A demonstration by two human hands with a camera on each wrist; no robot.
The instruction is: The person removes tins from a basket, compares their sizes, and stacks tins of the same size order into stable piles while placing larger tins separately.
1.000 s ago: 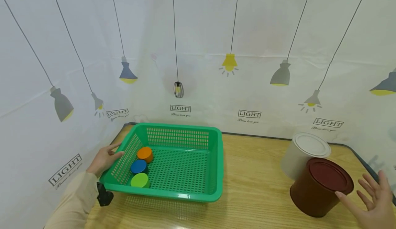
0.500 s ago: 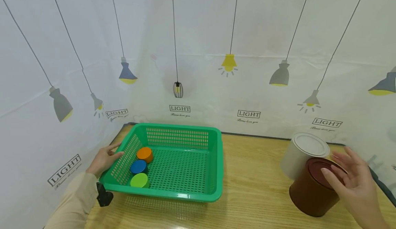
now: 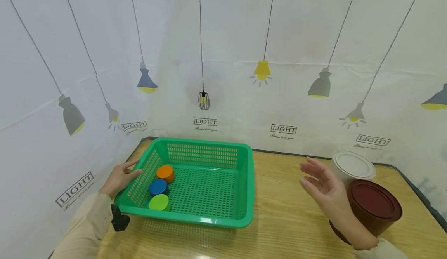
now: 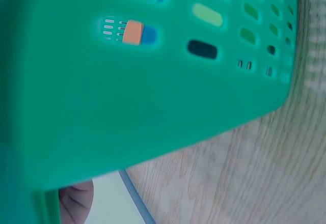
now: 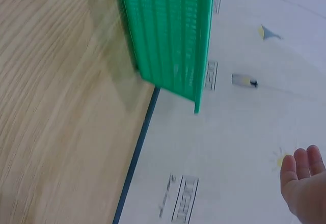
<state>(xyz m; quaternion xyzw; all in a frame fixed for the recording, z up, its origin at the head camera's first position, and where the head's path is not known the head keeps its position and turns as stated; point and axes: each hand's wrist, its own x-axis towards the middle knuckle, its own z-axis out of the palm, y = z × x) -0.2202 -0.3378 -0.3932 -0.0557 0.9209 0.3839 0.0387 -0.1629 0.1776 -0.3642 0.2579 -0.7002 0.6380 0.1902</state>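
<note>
A green plastic basket (image 3: pixel 204 222) with perforated walls stands on the left part of the table. My left hand (image 3: pixel 120 179) grips its left rim, thumb over the edge; in the left wrist view, part of that hand (image 4: pixel 76 203) shows beyond the rim. Inside, along the left wall, lie an orange disc (image 3: pixel 165 173), a blue disc (image 3: pixel 158 187) and a lime-green disc (image 3: pixel 159 202). My right hand (image 3: pixel 328 193) is in the air with fingers relaxed and holds nothing. It overlaps a dark red-brown lidded can (image 3: pixel 377 200) in the head view.
Behind the red-brown can stands a white lidded can (image 3: pixel 353 166). The wooden table (image 3: pixel 279 212) meets a white curtain (image 3: pixel 230 76) printed with hanging lamps at its back and sides. A dark strip (image 3: pixel 279 153) runs along the back table edge.
My right hand has moved left, from the right side of the red-brown can, across it, to its left. My left hand stays on the basket rim, and the discs have not moved.
</note>
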